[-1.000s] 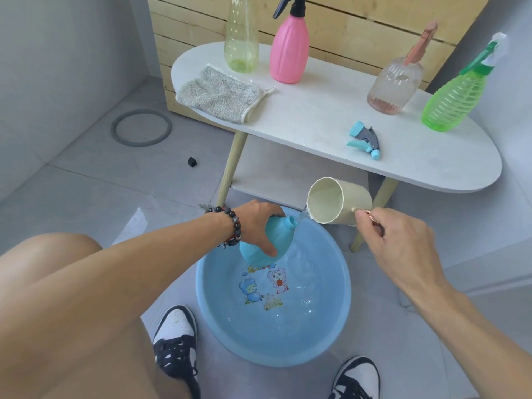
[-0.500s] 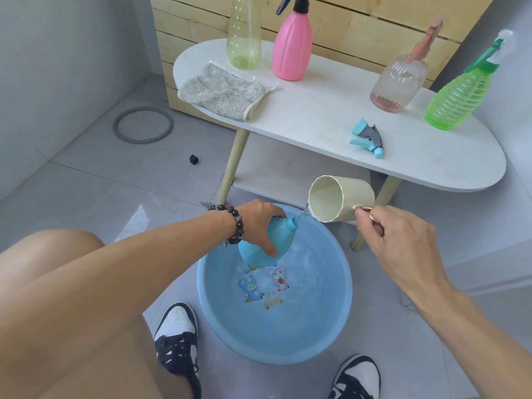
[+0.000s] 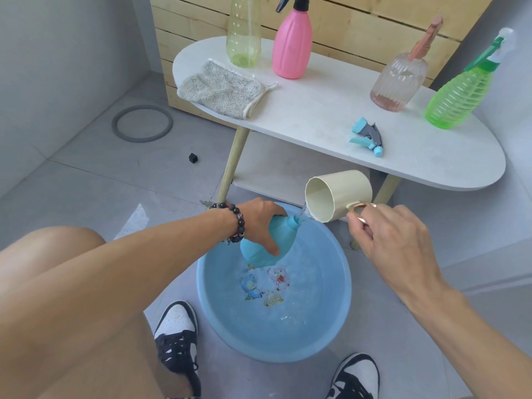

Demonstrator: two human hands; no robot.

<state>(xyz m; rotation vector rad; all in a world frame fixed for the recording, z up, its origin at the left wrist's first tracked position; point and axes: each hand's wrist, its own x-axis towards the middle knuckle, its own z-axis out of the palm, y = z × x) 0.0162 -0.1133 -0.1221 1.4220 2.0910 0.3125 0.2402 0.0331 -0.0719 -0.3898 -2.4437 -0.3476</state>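
The left hand (image 3: 259, 223) is wrapped around a blue bottle (image 3: 283, 236), holding it tilted over the far part of a blue basin (image 3: 319, 323) on the floor, with its open neck pointing up and to the right. The right hand (image 3: 394, 243) pinches the handle of a cream cup (image 3: 339, 194). The cup is tipped almost onto its side, its lower lip just above the bottle's mouth. A thin run of water passes from lip to neck, though it is faint and I cannot tell how much actually goes in. The main risk is a miss. The neck is narrow and the cup's mouth is wide, so a steeper tip would send water over the bottle's shoulder and the gripping fingers. Most of that would fall into the basin, but the pour sits near the basin's far rim, so a drift outward could wet the floor. The bottle is opaque, so overfilling would show only as a spill, and a wet bottle could slip in the grip. A blue spray head (image 3: 367, 136) lies on the white table (image 3: 316, 116) behind.
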